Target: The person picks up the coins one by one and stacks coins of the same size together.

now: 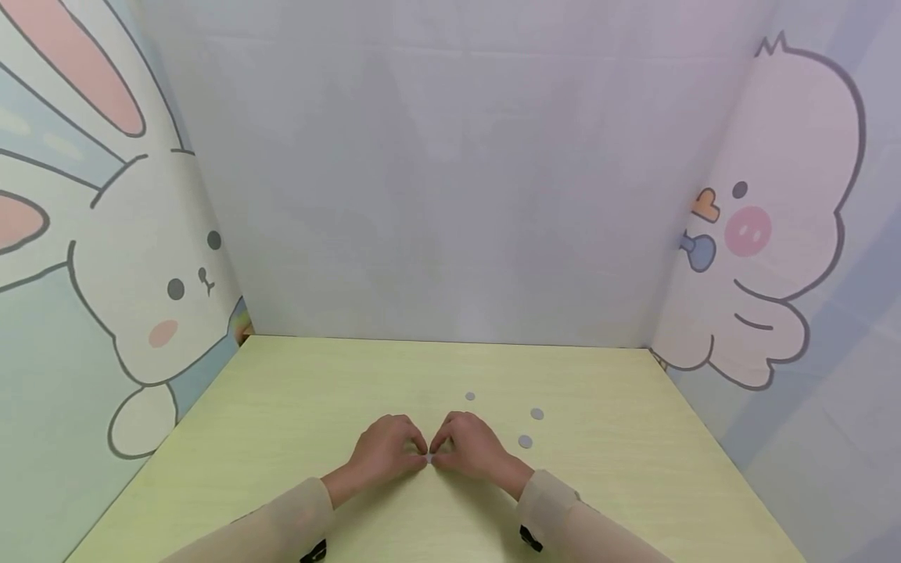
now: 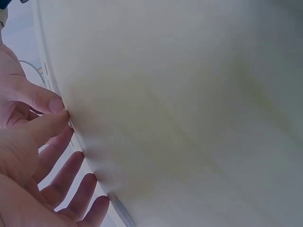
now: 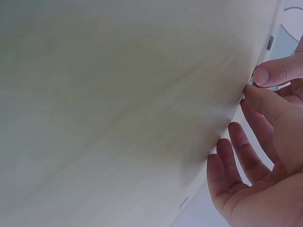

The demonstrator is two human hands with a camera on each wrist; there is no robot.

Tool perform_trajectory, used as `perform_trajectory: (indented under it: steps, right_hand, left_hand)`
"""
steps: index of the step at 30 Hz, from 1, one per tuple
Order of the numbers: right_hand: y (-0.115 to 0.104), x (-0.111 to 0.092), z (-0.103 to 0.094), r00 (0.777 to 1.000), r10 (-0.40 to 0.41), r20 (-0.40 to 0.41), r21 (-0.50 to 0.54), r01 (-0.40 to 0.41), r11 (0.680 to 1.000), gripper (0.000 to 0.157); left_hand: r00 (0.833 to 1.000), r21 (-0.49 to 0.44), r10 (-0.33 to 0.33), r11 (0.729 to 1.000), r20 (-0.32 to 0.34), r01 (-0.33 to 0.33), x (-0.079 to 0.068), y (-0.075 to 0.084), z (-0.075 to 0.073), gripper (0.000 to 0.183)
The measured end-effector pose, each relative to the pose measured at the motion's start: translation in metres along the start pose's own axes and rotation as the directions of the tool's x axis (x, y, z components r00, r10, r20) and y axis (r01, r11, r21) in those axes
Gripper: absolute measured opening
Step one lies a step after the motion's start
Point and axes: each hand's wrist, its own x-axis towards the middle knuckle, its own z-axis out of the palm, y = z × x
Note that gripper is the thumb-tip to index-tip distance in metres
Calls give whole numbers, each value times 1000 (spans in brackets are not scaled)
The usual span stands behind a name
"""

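Sleeves at the near edge, both hands meet mid-bench [image 1: 281, 391]. Left hand [image 1: 385, 452] and right hand [image 1: 468, 447] each pinch one small grey disc [image 1: 428, 458] thumb-to-forefinger, narrow grip, disc low on the bench. Three more discs [image 1: 525, 442] lie just right, apart. Looks like the pick-up or separating step; the next move likely needs a clean lift without slipping.

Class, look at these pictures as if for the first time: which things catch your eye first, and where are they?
Two hands meet at the near middle of the pale green table: the left hand and right hand pinch one small grey disc between their fingertips. Three more grey discs lie just beyond, to the right. A cartoon rabbit fills the left wall, a pink chick the right.
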Motion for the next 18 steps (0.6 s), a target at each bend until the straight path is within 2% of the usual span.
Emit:
perform_trajectory:
  steps: [7, 18]
  right_hand:
    - [0, 0, 1, 1000, 17, 8, -6, -17, 1000, 5]
    - [-2, 1, 0, 1000, 1, 0, -20, -1, 1000, 5]
  left_hand:
    - [1000, -4, 1, 1000, -15, -1, 1, 0, 0, 7]
    - [999, 9, -41, 999, -14, 42, 1, 2, 2, 11]
